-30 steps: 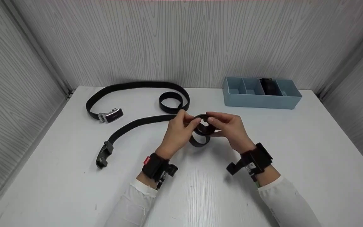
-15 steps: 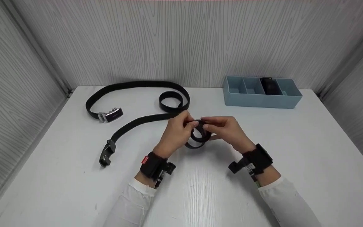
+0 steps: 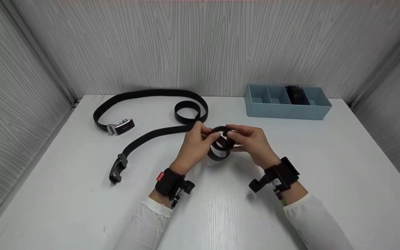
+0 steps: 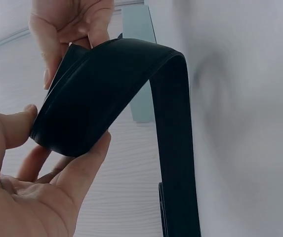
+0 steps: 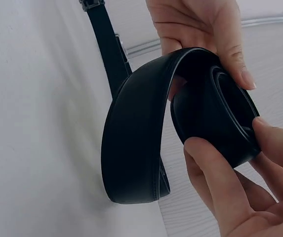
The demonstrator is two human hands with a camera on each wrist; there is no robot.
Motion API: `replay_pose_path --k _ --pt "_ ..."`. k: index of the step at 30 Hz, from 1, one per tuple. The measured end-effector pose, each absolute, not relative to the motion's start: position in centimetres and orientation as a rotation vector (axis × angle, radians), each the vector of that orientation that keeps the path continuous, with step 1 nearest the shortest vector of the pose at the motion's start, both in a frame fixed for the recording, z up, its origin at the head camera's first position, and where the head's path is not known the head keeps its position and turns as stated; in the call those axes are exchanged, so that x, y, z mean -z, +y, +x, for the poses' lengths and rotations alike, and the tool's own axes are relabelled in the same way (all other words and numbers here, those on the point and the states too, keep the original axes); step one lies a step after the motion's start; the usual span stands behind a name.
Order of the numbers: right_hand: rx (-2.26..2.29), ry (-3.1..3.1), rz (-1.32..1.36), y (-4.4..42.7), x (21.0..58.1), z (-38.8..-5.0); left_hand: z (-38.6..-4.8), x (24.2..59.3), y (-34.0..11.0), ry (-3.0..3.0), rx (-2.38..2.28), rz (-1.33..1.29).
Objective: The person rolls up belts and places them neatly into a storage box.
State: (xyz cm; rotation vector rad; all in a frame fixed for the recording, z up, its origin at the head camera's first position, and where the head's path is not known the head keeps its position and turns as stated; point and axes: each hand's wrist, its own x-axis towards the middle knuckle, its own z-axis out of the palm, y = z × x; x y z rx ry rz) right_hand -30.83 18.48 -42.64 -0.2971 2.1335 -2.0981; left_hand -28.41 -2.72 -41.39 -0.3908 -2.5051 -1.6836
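Observation:
A black belt lies partly on the white table, its dark buckle (image 3: pixel 118 168) at the left and its strap (image 3: pixel 158 132) running right to the hands. Its other end is wound in a loose coil (image 3: pixel 223 147), held up above the table. My left hand (image 3: pixel 193 147) pinches the coil's left side between thumb and fingers; my right hand (image 3: pixel 255 144) pinches its right side. In the right wrist view the rolled end (image 5: pixel 205 113) shows several layers, with a wider loop of strap (image 5: pixel 134 143) hanging beside it. The left wrist view shows the coil (image 4: pixel 89 94) from its outer face.
Behind the hands lies a second black belt (image 3: pixel 155 93), with a silver-edged buckle (image 3: pixel 124 127) at the left and a loop (image 3: pixel 188 121) at its right end. A blue divided box (image 3: pixel 286 111) stands at the back right, holding a rolled black belt (image 3: pixel 296 95) in one compartment.
Over the last second both hands dipped slightly left and down with the coil, then came back up and right. The dark buckle on the table shifted a little right, and the coil's inner end turned.

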Motion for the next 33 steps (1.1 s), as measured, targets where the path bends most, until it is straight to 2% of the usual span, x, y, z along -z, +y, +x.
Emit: replay_pose_path --k 8,16,33 --pt "2.007 2.182 -0.382 18.64 42.65 -30.70 -28.37 41.04 -3.13 -2.547 1.629 -0.403" --pt "1.806 2.202 -0.485 18.83 42.82 -30.64 -28.48 41.41 -3.16 -2.615 1.602 -0.536" --pt "2.035 2.140 -0.351 18.52 42.53 -30.76 -28.32 41.20 -3.29 -2.551 1.652 -0.439"
